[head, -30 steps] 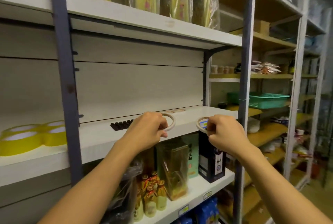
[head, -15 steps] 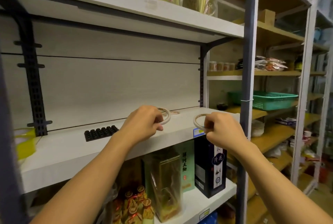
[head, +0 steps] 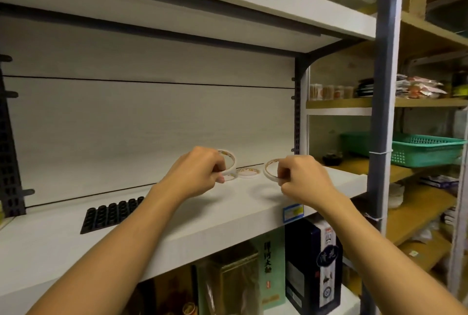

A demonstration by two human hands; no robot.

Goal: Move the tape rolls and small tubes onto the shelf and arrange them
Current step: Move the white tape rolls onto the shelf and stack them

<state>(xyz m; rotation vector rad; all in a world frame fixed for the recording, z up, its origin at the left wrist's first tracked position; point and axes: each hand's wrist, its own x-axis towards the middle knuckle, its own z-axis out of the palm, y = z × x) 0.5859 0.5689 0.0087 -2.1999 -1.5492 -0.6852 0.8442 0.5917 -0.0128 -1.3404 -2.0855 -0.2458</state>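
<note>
Fingers [head: 219, 173] of my left hand [head: 195, 170] and right hand [head: 302, 177] each pinch a thin tape roll [head: 269, 169] above the shelf [head: 202, 223]; released on edge, I reckon either could roll off.

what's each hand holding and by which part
Left hand pinches a thin white tape ring by its rim; right hand pinches another white tape ring likewise.

Left hand [head: 196, 171] and right hand [head: 302, 177] each pinch a tape roll — left roll [head: 228, 161], right roll [head: 271, 169] — above the white shelf [head: 177, 215].
</note>
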